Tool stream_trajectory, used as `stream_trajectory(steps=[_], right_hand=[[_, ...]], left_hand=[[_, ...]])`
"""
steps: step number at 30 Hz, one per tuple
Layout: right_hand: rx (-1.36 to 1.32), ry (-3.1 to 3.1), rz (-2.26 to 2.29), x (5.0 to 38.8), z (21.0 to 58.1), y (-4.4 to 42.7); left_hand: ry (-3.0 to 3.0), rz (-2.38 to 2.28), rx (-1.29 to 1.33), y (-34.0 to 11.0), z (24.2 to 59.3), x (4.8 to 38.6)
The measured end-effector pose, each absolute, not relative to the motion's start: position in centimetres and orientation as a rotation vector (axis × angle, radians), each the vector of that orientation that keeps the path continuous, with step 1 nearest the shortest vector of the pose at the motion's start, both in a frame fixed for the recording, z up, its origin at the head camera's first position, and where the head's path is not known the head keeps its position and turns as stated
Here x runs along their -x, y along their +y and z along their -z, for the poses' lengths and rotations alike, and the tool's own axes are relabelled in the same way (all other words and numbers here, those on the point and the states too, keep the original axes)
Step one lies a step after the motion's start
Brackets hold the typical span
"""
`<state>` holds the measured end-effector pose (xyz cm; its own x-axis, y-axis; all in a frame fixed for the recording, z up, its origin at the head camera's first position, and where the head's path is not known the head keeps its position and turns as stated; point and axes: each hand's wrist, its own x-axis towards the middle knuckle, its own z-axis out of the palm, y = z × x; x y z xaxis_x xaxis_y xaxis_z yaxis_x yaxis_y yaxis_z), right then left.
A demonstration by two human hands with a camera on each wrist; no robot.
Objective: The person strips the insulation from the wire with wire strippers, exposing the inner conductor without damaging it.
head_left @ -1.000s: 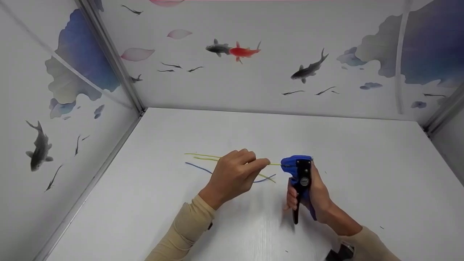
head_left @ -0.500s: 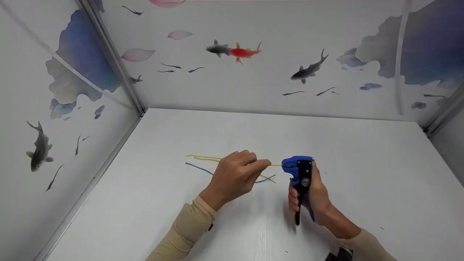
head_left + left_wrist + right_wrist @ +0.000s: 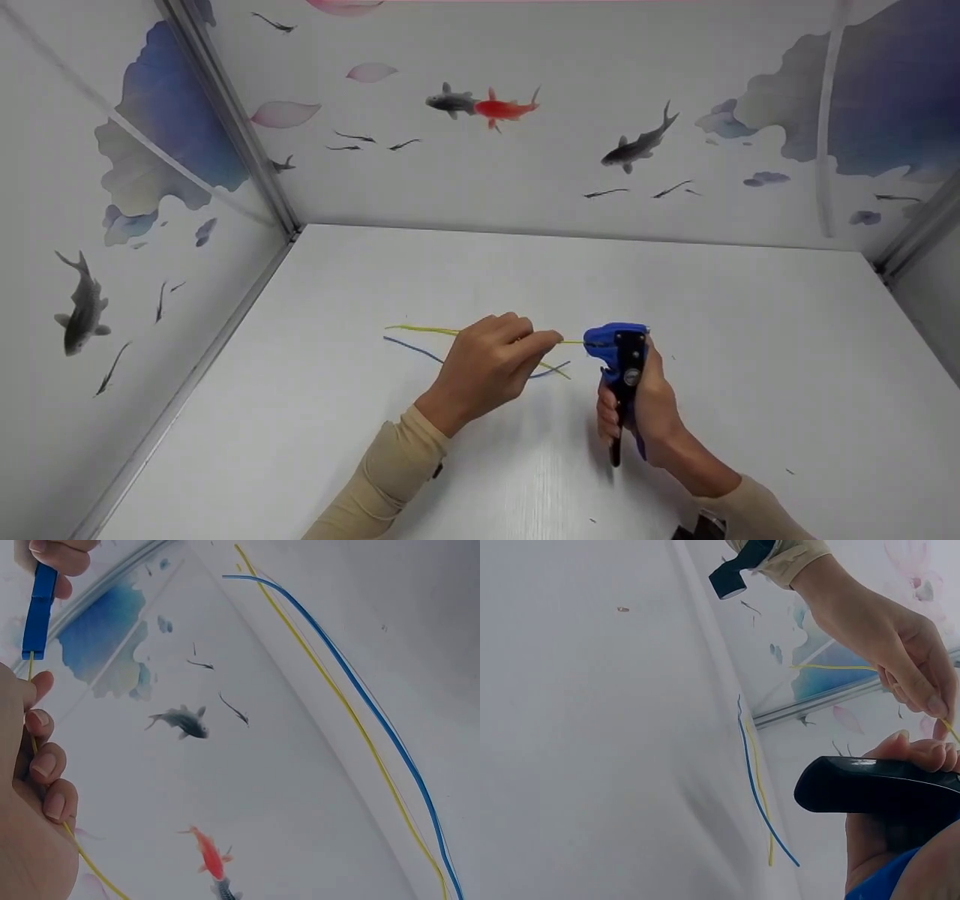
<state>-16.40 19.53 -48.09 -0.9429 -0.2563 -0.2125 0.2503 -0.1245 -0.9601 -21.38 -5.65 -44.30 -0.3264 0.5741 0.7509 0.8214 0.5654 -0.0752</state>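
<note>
My left hand (image 3: pixel 484 367) pinches a thin yellow wire (image 3: pixel 572 342) between thumb and fingers. The wire's right end runs into the nose of a blue and black wire stripper (image 3: pixel 628 356); its tip is hidden there. In the left wrist view the wire (image 3: pixel 94 868) passes under the curled fingers and trails out behind. My right hand (image 3: pixel 661 412) grips the stripper upright by its handles, which stand close together. Below the left hand, a blue wire (image 3: pixel 412 346) and a second yellow wire (image 3: pixel 330 679) lie on the table, partly hidden by that hand in the head view.
The white table (image 3: pixel 390 270) meets a back wall (image 3: pixel 510 180) and a left side wall (image 3: pixel 225 255), both printed with fish and leaves. Tiny dark scraps (image 3: pixel 790 472) lie on the tabletop at the right and near the front.
The stripper's handles have come closer together in my right hand. The free left tail of the held yellow wire has dropped slightly, and my left hand has shifted a little right.
</note>
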Motion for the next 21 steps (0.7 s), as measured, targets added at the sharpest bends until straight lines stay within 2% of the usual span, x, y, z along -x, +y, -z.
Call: stream_trajectory(steps=[21], right_hand=[[-0.062, 1.843, 2.155, 16.37, 48.33, 19.27]], left_hand=[[-2.048, 0.401, 1.109, -5.53, 44.53, 21.40]])
